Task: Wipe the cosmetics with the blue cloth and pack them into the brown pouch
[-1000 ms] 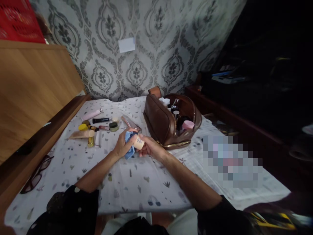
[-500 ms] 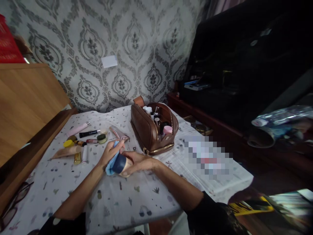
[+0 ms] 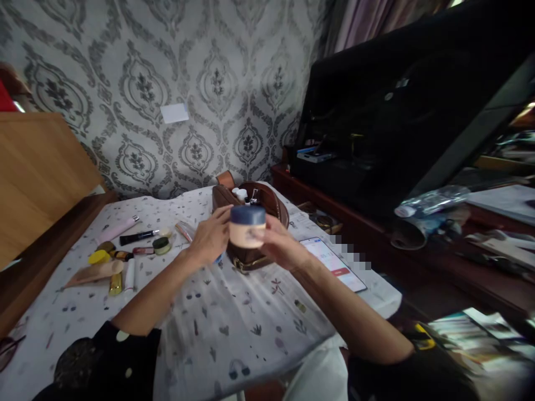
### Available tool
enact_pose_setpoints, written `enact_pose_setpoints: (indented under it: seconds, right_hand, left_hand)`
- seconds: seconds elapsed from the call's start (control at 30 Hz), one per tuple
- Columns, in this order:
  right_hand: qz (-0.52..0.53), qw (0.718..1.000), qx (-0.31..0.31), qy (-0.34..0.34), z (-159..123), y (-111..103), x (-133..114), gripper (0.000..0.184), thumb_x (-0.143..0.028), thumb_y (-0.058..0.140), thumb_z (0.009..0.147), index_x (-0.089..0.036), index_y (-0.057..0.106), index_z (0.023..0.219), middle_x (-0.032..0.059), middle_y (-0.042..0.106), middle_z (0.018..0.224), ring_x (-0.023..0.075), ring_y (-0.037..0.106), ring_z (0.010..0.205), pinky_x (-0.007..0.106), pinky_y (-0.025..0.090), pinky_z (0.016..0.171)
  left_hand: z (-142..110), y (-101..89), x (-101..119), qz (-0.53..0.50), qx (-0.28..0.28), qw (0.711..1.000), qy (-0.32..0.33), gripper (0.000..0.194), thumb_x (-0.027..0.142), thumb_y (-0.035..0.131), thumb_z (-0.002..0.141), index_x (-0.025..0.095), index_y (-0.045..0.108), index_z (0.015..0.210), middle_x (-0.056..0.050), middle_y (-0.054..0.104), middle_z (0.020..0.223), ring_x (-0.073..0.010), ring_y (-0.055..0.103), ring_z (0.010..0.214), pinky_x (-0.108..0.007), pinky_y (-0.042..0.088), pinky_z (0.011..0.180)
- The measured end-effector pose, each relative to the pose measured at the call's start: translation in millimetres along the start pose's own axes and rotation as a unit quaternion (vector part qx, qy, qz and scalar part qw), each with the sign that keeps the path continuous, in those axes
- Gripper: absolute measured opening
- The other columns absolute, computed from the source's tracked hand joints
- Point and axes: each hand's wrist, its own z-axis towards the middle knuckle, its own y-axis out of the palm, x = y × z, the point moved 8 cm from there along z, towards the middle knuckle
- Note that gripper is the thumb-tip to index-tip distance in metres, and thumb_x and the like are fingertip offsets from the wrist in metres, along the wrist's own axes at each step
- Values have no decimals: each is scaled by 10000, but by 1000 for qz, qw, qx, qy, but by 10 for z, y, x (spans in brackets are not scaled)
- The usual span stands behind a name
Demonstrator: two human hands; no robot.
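Observation:
My right hand (image 3: 281,245) grips a small peach-coloured jar with a dark blue lid (image 3: 247,225), held upright above the table. My left hand (image 3: 210,238) is closed beside the jar, fingertips against its left side, with a bit of blue cloth (image 3: 218,259) showing under the palm. Just behind both hands stands an open brown leather toiletry bag (image 3: 251,256) with small bottles inside.
Tubes, pots and pencils of make-up (image 3: 121,253) lie in a cluster at the left of the patterned tablecloth (image 3: 217,328). A phone (image 3: 333,270) with a lit screen lies right of the bag. A wooden headboard (image 3: 37,172) stands left, dark cluttered furniture (image 3: 397,145) right.
The jar has been lifted from low over the cloth to in front of the bag and turned upright. The view has swung to the right.

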Motion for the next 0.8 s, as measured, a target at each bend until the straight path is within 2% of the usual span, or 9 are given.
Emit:
enact_pose_setpoints:
  seconds: [0.1,0.23,0.3,0.4,0.53,0.63,0.73,0.8]
  right_hand:
    - [-10,995,83,-46,82,-218,-167,514,-502,776,665,-183,610,1033,73,694,987,237,653,989,376,500,915]
    - [-6,993,114,-41,212,-320,-173,512,-408,826,618,-168,609,1015,65,698,986,206,655,944,338,502,907]
    - [-15,992,122,-20,289,-372,-133,486,-393,832,614,-160,608,977,58,690,937,191,653,882,316,517,847]
    - [-76,985,156,10,388,-546,-90,488,-398,826,610,-163,592,968,39,664,845,185,638,780,303,527,710]
    - [-208,952,225,11,424,-862,-138,545,-338,852,544,-170,563,975,19,642,847,172,616,769,271,505,644]
    - [-306,929,207,16,428,-931,-157,526,-321,863,519,-178,557,921,-5,613,771,154,578,699,251,462,582]
    - [-377,911,165,17,433,-865,-171,468,-306,841,549,-188,566,908,-34,565,669,137,525,590,249,410,521]
    - [-429,893,140,4,444,-781,-212,462,-282,810,583,-188,592,979,-31,574,682,145,530,585,259,415,527]
  left_hand:
    - [20,94,99,52,-15,998,30,474,47,449,908,250,606,1307,-60,648,1312,-228,519,1300,-341,576,876]
    - [-38,76,87,41,15,999,19,495,53,413,933,256,571,1356,-51,653,1315,-211,536,1272,-401,532,1020]
    - [-76,57,74,29,29,999,18,464,71,402,948,249,594,1331,-48,657,1317,-207,539,1272,-416,502,1070]
    - [-126,43,57,15,44,999,17,455,80,382,955,243,609,1315,-49,658,1324,-213,534,1288,-437,488,1091]
    - [-174,33,49,-9,59,998,18,500,67,354,945,260,592,1341,-49,647,1343,-216,525,1311,-450,484,1096]
    - [-196,26,56,-20,68,997,20,494,71,351,946,251,593,1338,-51,636,1361,-220,516,1326,-453,477,1103]
    - [-207,30,57,-27,73,997,17,490,74,345,948,241,597,1333,-55,639,1358,-226,516,1328,-462,472,1109]
    - [-212,44,51,-31,72,997,12,495,84,334,953,245,591,1344,-58,636,1361,-232,514,1330,-467,476,1105]
